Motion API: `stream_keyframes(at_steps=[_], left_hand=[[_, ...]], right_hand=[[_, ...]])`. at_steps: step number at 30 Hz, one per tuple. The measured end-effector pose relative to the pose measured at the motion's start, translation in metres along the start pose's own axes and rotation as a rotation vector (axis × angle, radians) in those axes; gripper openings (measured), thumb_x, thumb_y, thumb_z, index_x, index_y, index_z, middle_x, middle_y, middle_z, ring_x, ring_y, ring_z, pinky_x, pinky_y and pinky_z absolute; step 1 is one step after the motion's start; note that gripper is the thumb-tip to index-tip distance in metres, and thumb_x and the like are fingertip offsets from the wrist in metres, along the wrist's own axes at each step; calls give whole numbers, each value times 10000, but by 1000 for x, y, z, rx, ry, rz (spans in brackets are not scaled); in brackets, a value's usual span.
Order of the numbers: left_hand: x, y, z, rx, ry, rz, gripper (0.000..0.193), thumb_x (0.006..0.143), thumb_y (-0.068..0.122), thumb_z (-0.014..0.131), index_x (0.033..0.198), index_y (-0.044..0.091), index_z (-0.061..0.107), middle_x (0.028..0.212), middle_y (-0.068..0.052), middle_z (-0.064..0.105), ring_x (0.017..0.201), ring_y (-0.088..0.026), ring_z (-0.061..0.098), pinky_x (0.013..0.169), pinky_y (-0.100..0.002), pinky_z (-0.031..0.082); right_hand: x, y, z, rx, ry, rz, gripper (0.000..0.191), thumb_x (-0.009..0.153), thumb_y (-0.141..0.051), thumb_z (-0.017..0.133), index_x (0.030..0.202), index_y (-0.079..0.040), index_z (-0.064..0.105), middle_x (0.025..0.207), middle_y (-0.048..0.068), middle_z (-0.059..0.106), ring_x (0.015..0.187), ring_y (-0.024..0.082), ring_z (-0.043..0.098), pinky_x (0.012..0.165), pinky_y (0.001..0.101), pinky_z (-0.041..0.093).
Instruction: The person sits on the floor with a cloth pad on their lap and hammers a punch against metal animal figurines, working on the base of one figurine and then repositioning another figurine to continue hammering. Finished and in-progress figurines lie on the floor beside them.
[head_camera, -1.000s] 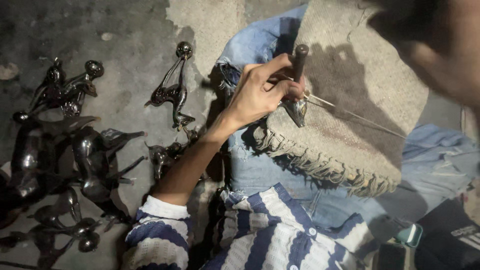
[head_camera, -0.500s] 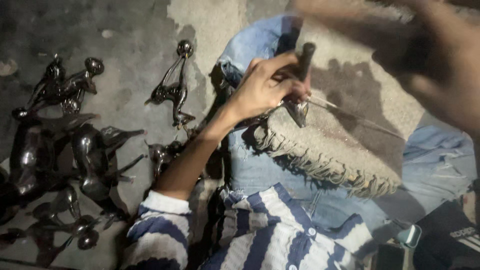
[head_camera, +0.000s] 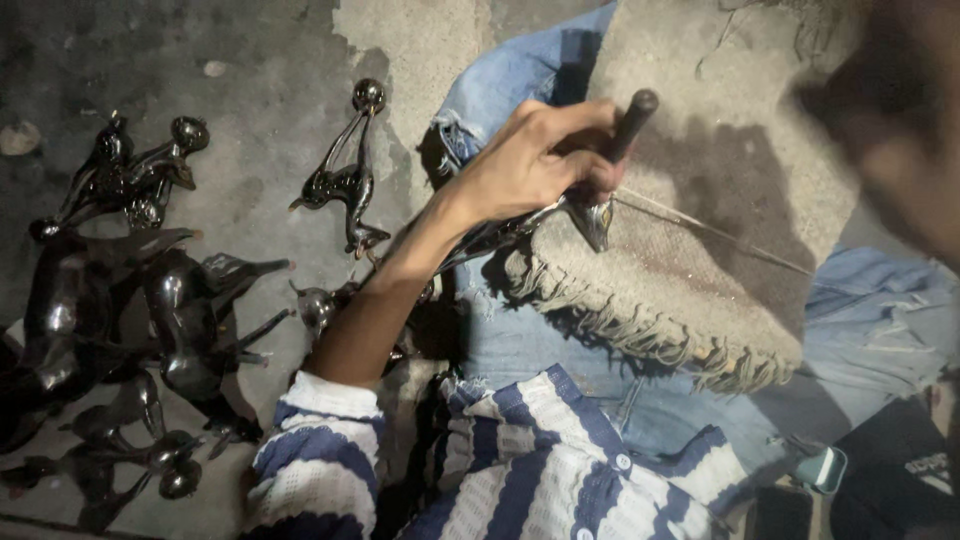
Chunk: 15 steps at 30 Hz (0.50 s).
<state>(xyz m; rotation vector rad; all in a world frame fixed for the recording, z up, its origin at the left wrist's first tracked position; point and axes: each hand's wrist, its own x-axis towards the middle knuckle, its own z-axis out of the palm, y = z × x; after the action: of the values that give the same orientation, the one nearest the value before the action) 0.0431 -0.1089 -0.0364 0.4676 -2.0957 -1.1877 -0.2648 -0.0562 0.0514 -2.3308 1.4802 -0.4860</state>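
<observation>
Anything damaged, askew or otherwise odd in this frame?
The woven mat across the lap has a ragged, unravelling near edge, and the jeans are frayed at the knee. The dark glossy figurines lie toppled in a heap on the concrete floor; one figurine lies apart. The right hand is a blur.

Craft workshop floor: dark animal figurines (head_camera: 120, 300) on bare concrete (head_camera: 250, 90).
</observation>
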Motion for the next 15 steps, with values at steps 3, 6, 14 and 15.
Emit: stream_keyframes(at_steps=[3,6,14,15], left_hand=[[0,-7,2,97,13,143,103,1075,80,676,1163,110,630,918,-53,776,805,-131,793,761,-275,696],[-4,-14,3,30,27,53,147,1067,59,627,1206,105,616,935,-38,791,851,-136,814,791,-278,708],[-6,-22,5,-35,38,92,266,1064,42,613,1324,87,577,902,-43,770,805,-138,789,767,-288,708],[-6,-24,5,-52,33,91,279,1067,39,600,1340,86,571,896,-46,768,798,-140,785,768,-292,711]], right_hand=[[0,0,1,204,47,48,356,1091,-165,507,1418,-36,561,1108,173,663,881,211,634,744,325,525],[0,3,3,241,65,93,364,1092,-169,505,1426,-35,566,1105,173,663,868,210,626,732,325,516],[-2,2,2,122,30,124,387,1097,-179,502,1447,-33,582,1096,172,663,832,208,604,700,323,491],[-1,-1,1,119,20,136,390,1098,-180,502,1449,-33,584,1095,172,663,828,207,602,696,323,488]])
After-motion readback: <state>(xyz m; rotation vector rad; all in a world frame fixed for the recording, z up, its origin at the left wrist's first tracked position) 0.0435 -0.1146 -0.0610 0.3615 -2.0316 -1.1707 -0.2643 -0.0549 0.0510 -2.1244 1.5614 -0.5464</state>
